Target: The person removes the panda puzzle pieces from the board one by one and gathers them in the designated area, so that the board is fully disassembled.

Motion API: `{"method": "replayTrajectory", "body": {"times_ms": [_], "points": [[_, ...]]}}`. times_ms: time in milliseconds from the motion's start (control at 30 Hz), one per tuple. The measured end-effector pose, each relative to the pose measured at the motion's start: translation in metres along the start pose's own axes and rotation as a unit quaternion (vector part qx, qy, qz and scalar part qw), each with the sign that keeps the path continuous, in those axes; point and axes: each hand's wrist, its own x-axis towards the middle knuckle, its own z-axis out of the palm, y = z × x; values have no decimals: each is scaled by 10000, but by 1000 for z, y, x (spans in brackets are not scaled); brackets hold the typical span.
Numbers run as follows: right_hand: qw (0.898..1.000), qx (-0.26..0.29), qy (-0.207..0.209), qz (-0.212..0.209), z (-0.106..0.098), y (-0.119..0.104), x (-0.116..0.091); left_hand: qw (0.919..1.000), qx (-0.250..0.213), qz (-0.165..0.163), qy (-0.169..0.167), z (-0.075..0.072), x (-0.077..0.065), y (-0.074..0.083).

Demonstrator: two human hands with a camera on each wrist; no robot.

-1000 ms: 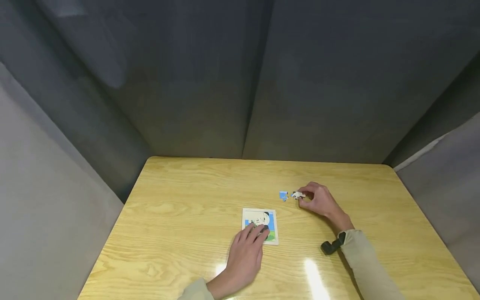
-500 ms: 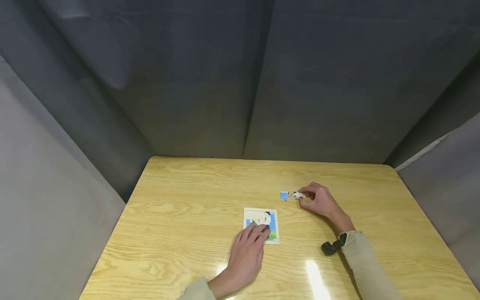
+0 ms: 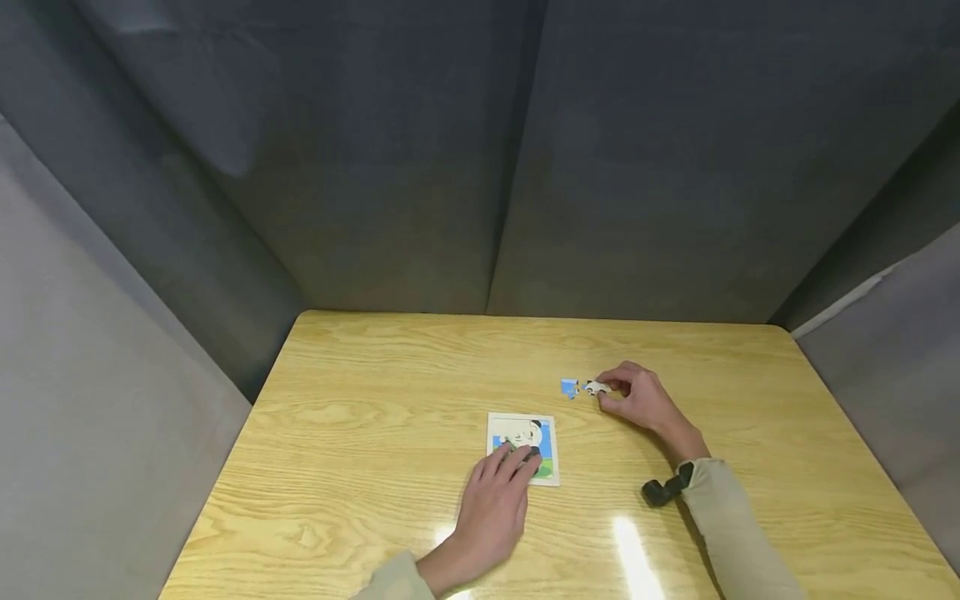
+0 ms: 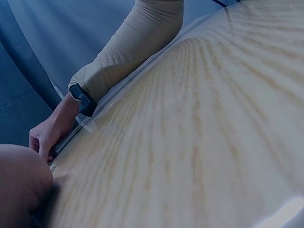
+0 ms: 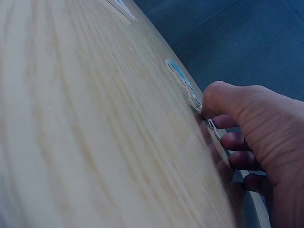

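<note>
A square panda jigsaw puzzle (image 3: 546, 448) in a pale frame lies on the wooden table, its upper left part bare of picture. My left hand (image 3: 493, 508) rests its extended fingers over the lower part, hiding some of it. Further right, my right hand (image 3: 641, 402) pinches a white and black puzzle piece (image 3: 596, 388) between thumb and fingers, low at the tabletop. Just left of it lies a blue puzzle piece (image 3: 569, 387). In the right wrist view the thumb and curled fingers (image 5: 232, 141) close at the piece's edge.
The wood-grain table (image 3: 375, 400) has rounded far corners. Dark grey curtains (image 3: 390, 167) hang behind it, with lighter panels at both sides. A black wrist device (image 3: 666, 487) sits at the right sleeve cuff.
Almost nothing differs. The whole head view shifts very slightly, while both hands keep their places on the puzzle and at the piece.
</note>
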Motion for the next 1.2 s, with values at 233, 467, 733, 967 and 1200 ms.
{"method": "replayTrajectory", "body": {"times_ms": [233,467,733,967,1200], "points": [[9997,7,246,-47,2,-13,-6,10000,0,25,32,-4,-3,2],[9985,298,161,-430,7,-49,-9,9999,-65,48,100,-6,-4,0],[9919,208,-1009,-737,23,-90,-8,9999,-29,-91,-121,-8,-3,-3],[9840,104,-1625,-716,32,-105,-9,9998,56,-66,-152,-6,-3,-3],[9821,-165,-1773,-619,32,-119,-7,9997,162,-68,-154,-7,-2,-3]]}}
